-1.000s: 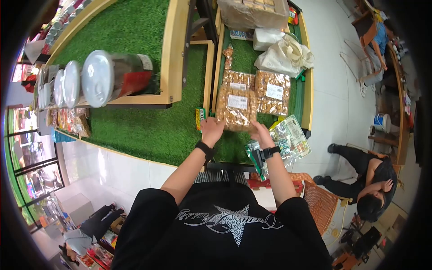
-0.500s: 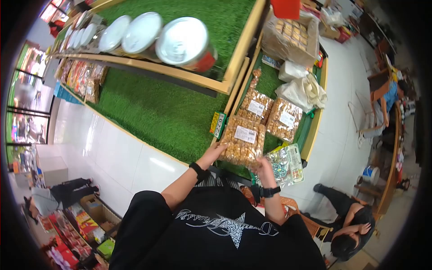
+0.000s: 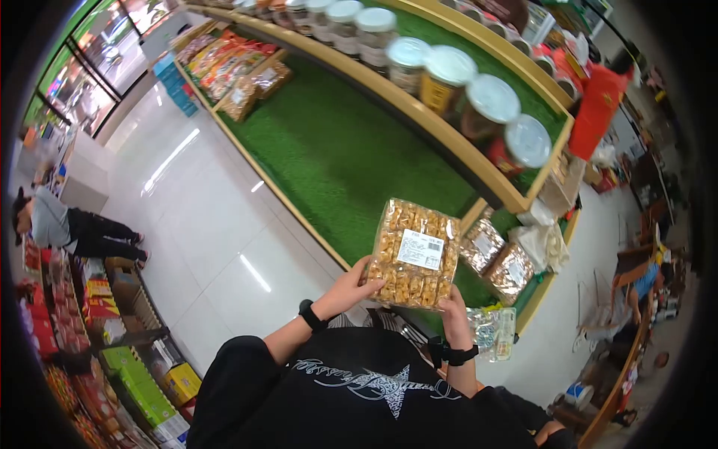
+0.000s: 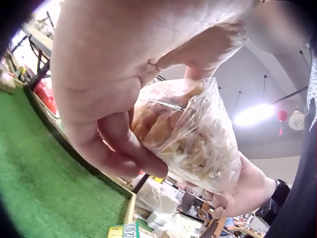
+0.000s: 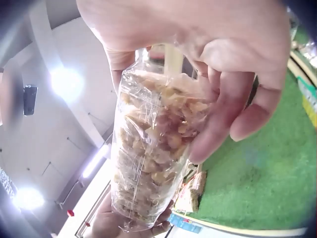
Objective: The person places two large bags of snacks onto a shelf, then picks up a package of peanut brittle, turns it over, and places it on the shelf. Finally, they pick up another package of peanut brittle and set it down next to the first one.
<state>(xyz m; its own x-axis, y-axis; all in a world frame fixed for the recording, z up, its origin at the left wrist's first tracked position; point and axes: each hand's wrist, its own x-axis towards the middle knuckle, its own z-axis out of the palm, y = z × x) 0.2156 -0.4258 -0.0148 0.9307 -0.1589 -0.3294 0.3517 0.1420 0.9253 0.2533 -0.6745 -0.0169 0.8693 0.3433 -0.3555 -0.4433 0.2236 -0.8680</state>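
Holding up the packet (image 3: 410,258) seems the step in hand: the head view shows it between the left hand (image 3: 348,290) and right hand (image 3: 455,320), by the green-topped table (image 3: 329,150), its white label (image 3: 419,249) facing up. A next move calls, I judge, for supporting both sides evenly. The left wrist view reveals fingers (image 4: 143,154) curled against the clear wrapping (image 4: 210,131), that grip clamped on the packet. The right wrist view shows the right grip likewise clamped; neither wrist view shows the label.

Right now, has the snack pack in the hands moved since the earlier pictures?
Yes, the held snack pack has moved left in the head view, judged against the wooden divider.
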